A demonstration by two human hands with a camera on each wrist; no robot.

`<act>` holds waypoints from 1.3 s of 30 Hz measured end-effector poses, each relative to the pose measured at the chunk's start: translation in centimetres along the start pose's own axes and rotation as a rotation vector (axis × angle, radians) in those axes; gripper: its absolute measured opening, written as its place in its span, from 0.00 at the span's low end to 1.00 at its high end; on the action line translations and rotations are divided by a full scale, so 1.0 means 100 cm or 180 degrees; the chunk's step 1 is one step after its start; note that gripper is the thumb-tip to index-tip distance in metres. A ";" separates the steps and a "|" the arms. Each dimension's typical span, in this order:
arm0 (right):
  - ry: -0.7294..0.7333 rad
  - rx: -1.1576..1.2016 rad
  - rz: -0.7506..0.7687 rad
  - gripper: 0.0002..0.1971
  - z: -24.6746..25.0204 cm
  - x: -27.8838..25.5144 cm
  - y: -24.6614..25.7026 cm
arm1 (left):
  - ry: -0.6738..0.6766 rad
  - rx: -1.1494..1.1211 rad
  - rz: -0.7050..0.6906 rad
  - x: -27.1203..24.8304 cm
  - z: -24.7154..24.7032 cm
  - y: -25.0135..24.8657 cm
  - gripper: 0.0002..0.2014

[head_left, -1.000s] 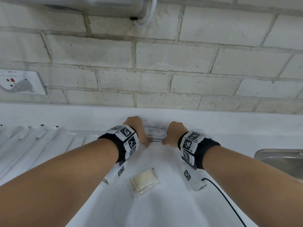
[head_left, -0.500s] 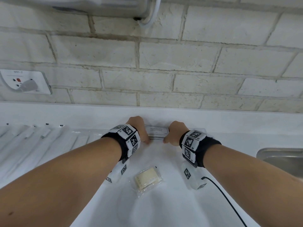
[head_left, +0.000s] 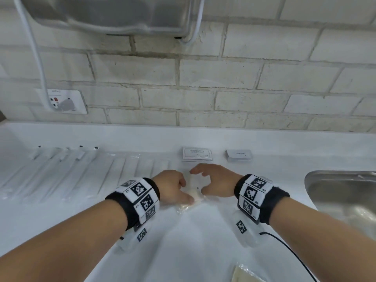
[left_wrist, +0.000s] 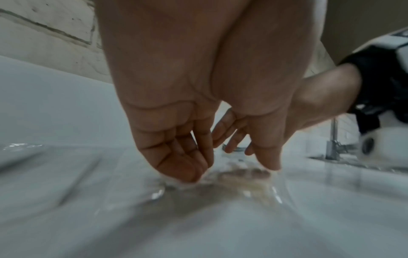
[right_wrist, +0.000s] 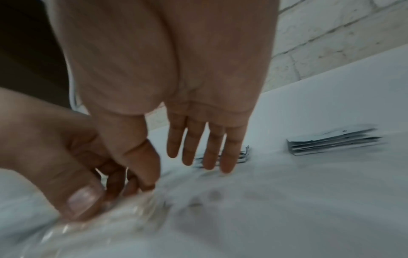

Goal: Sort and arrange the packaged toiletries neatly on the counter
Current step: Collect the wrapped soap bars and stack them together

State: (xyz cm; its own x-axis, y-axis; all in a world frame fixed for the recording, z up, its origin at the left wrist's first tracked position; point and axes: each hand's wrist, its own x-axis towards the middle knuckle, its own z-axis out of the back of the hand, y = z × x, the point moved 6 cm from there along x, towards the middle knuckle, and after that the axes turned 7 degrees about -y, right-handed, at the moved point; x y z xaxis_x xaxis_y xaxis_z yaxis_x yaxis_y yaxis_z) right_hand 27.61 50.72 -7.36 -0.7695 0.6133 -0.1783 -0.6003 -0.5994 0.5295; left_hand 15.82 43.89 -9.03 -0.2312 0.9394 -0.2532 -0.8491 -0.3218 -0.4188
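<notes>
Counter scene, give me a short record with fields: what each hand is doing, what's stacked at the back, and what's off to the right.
left hand: fingertips on the clear wrapped packet
right hand: thumb on the same packet, fingers straight
back of counter: two stacks of white sachets
left side: row of long wrapped items
right side: steel sink

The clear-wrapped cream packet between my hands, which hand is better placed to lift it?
Left. The left hand already has thumb and fingertips down on the clear-wrapped cream packet, its wrapper bunching under them. The right hand only touches its edge with the thumb, fingers straight.
</notes>
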 end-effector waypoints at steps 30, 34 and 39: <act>0.0086 0.2369 -0.0192 0.20 -0.007 -0.079 0.048 | -0.0522 -0.2427 -0.0322 -0.107 0.047 0.003 0.09; 0.0115 0.2661 -0.0098 0.20 -0.008 -0.109 0.061 | -0.0591 -0.2395 -0.0368 -0.136 0.040 -0.005 0.09; -0.0011 0.2643 -0.0254 0.18 -0.017 -0.145 0.060 | -0.0013 -0.2853 -0.0134 -0.169 0.010 -0.014 0.14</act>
State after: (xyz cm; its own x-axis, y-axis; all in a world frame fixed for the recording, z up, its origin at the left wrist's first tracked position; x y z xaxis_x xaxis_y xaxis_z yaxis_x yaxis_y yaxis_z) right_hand 34.80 37.33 -2.95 -0.7300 0.6401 -0.2394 -0.2962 0.0193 0.9549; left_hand 20.41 28.61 -3.32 -0.2113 0.9524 -0.2199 -0.1678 -0.2570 -0.9517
